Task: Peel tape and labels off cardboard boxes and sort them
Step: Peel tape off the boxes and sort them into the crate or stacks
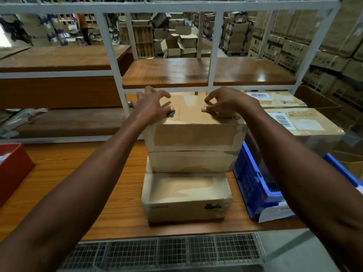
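Three brown cardboard boxes are stacked on the wooden table. The top box (193, 134) carries clear tape over its lid and a red-dashed label patch (175, 112). Under it lie a middle box (191, 161) and a bottom box (186, 197) with dark print. My left hand (152, 103) rests on the top box's left part, fingers spread, thumb by the label patch. My right hand (225, 101) sits on the lid's right part with curled fingertips touching the taped surface. Neither hand grips anything that I can see.
A blue plastic crate (253, 185) stands right of the stack, with white paper at its front. A red bin (13, 169) sits at the table's left edge. More labelled boxes (298, 122) lie at the right. White shelf frames (117, 75) rise behind the table.
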Motion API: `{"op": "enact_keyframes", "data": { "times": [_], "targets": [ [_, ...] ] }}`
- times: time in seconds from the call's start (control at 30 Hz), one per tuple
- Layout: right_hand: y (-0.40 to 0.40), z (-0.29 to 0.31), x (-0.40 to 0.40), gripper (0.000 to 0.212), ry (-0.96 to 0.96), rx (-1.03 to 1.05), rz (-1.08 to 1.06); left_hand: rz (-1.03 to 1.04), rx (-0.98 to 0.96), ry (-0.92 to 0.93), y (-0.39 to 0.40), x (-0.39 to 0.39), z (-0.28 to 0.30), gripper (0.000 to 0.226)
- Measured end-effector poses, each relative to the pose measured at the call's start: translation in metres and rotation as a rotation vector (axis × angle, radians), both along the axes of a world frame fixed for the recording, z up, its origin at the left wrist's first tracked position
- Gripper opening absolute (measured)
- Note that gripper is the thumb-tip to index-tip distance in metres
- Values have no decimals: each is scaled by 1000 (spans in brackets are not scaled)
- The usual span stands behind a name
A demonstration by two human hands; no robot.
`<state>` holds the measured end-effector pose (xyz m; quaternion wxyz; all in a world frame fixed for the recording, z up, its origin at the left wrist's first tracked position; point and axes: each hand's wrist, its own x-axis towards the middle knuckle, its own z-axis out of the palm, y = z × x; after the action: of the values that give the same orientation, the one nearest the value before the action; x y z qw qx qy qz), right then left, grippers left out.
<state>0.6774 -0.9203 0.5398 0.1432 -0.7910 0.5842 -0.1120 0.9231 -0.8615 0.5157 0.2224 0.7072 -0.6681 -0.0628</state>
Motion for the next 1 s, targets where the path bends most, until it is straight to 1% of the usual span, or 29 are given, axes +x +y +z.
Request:
{"op": "enact_keyframes", "data": {
  "times": [0.07, 0.1, 0.17, 0.23, 0.37, 0.43, 0.5, 0.57, 0.6, 0.67, 0.73, 0.8, 0.83, 0.87, 0.93, 0.97, 1.0],
  "targets": [
    [-1, -1, -3, 59, 1, 2, -2, -71, -85, -59, 6, -21, 0, 51],
    [0, -1, -3, 59, 0, -2, -6, -109, -89, -95, 9, -31, -2, 49],
    [5, -1, -3, 59, 10, -21, 1, -149, -48, -167, 14, -46, -5, 43],
    [9, -4, -2, 58, 12, -49, -9, -144, -23, -195, 16, -50, -9, 42],
    [34, -11, 4, 38, -16, -190, -39, -152, -23, -170, 20, -38, -15, 46],
    [53, -16, 3, 33, -54, -207, -13, -166, -43, -115, 21, -33, -20, 47],
    [70, -24, -5, 34, -196, -215, -32, -182, -107, -69, 25, -29, -27, 47],
    [79, -41, -21, 36, -356, -274, -118, -202, -200, -7, 32, -22, -35, 44],
    [81, -50, -31, 38, -402, -317, -169, -205, -257, 29, 37, -18, -39, 43],
    [87, -68, -50, 48, -508, -367, -245, -159, -360, 59, 46, -6, -49, 47],
    [94, -86, -64, 53, -709, -323, -262, -59, -389, 106, 53, 5, -61, 55],
    [104, -104, -70, 62, -889, -188, -233, 14, -368, 235, 59, 13, -73, 64],
    [109, -114, -71, 70, -918, -104, -229, 25, -367, 322, 62, 14, -80, 69],
    [112, -124, -71, 74, -904, -36, -234, 24, -371, 411, 66, 14, -87, 76],
    [115, -142, -68, 72, -884, 35, -243, 25, -357, 550, 73, 8, -97, 100],
    [114, -147, -65, 68, -907, 40, -252, 25, -333, 608, 75, 5, -102, 111],
    [112, -150, -64, 65, -932, 25, -265, 25, -306, 670, 76, 2, -106, 117]
  ]
}}
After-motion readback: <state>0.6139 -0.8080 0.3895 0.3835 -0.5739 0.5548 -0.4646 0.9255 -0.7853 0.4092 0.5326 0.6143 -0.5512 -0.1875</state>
